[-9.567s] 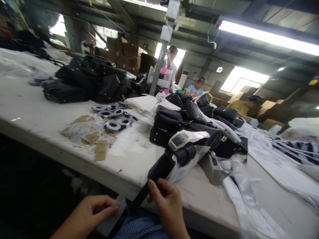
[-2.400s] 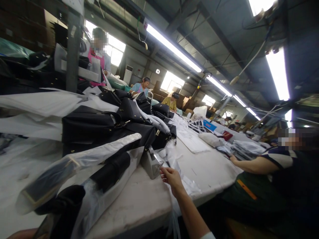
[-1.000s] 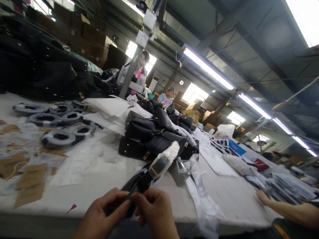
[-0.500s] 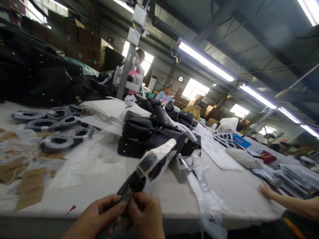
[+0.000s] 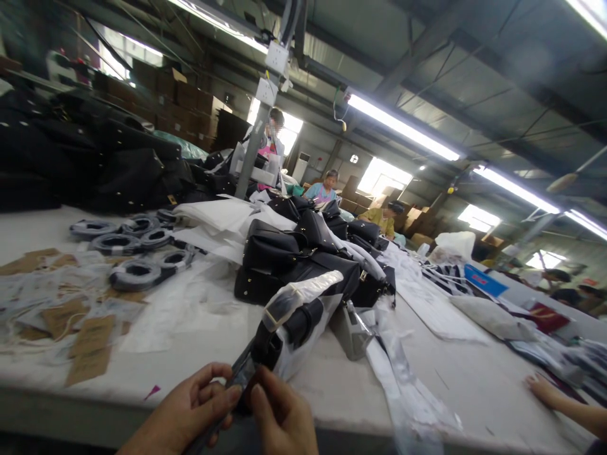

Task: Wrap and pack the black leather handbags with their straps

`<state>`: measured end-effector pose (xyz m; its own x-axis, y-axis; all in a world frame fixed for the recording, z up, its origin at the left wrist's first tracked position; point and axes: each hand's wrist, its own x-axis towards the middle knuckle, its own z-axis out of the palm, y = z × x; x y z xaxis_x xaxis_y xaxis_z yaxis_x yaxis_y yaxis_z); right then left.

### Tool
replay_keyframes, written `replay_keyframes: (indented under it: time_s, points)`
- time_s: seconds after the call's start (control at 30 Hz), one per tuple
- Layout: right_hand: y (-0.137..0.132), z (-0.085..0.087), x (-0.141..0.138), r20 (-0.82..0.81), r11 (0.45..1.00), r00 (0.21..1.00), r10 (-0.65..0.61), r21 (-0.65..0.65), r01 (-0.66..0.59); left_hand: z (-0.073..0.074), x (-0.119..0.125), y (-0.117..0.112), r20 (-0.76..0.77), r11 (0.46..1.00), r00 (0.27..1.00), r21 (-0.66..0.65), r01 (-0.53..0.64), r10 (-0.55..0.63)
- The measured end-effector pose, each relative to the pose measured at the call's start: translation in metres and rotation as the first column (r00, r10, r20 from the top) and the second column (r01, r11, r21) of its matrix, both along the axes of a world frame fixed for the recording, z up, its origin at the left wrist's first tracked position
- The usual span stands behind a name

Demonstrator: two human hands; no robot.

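Observation:
At the near table edge my left hand (image 5: 196, 404) is closed around a long black strap (image 5: 244, 360), which seems partly covered in clear film. My right hand (image 5: 284, 414) pinches the strap's dark piece close beside the left fingertips; the fingers partly hide it. The strap leads up to a black bag handle wrapped in clear plastic (image 5: 298, 294). Behind it several black bags (image 5: 270, 253) with small metal studs are piled on the table. A grey tape dispenser (image 5: 351, 335) stands to the right of the wrapped handle.
Coiled wrapped straps (image 5: 135, 273) and brown card tags (image 5: 92, 347) lie on the left of the white table (image 5: 332, 392). White sheets (image 5: 213, 218) are stacked behind. Plastic film (image 5: 408, 392) hangs over the front edge. A co-worker's hand (image 5: 543, 388) rests at the right.
The view has shifted, so the table items appear further right. My right fingers have moved slightly on the strap, and both hands keep hold of it.

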<state>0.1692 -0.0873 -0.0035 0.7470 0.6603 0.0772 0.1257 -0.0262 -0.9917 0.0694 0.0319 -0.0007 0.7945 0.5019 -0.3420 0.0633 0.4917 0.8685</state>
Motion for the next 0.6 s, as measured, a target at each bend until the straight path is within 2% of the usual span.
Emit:
replay_keyframes:
  time_s: [0.07, 0.13, 0.23, 0.33, 0.4, 0.47, 0.53, 0.6]
  points:
    - [0.004, -0.007, -0.005, -0.308, 0.990, 0.949, 0.061, 0.137, -0.019, 0.001, 0.001, -0.002, 0.005, 1.000, 1.000, -0.010, 0.011, -0.011]
    - [0.014, -0.009, -0.009, -0.529, 0.963, 0.823, 0.206, 0.258, -0.075, 0.000, 0.002, -0.002, 0.008, 0.999, 0.999, -0.009, 0.032, -0.032]
    - [0.032, -0.005, -0.011, -0.674, 0.923, 0.658, 0.336, 0.373, -0.090, -0.002, 0.002, 0.000, 0.003, 1.000, 1.000, 0.004, 0.029, -0.029]
    - [0.042, 0.002, -0.013, -0.693, 0.898, 0.597, 0.404, 0.426, -0.113, -0.002, 0.003, 0.002, 0.019, 1.000, 1.000, 0.010, 0.022, -0.023]
    - [0.040, 0.004, -0.015, -0.645, 0.881, 0.624, 0.442, 0.443, -0.166, 0.000, 0.003, 0.003, 0.036, 0.999, 0.999, 0.020, 0.037, -0.038]
    - [0.027, 0.006, -0.014, -0.524, 0.879, 0.729, 0.439, 0.418, -0.229, 0.003, 0.003, 0.005, 0.045, 0.997, 0.997, 0.050, 0.053, -0.055]
    - [0.004, 0.009, -0.005, -0.362, 0.922, 0.865, 0.347, 0.301, -0.244, 0.002, 0.000, 0.009, 0.031, 0.989, 0.999, 0.145, 0.039, -0.044]
    - [-0.024, 0.015, 0.018, -0.182, 0.982, 0.968, 0.172, 0.114, -0.153, -0.004, -0.005, 0.017, -0.011, 0.945, 1.000, 0.328, 0.007, -0.004]
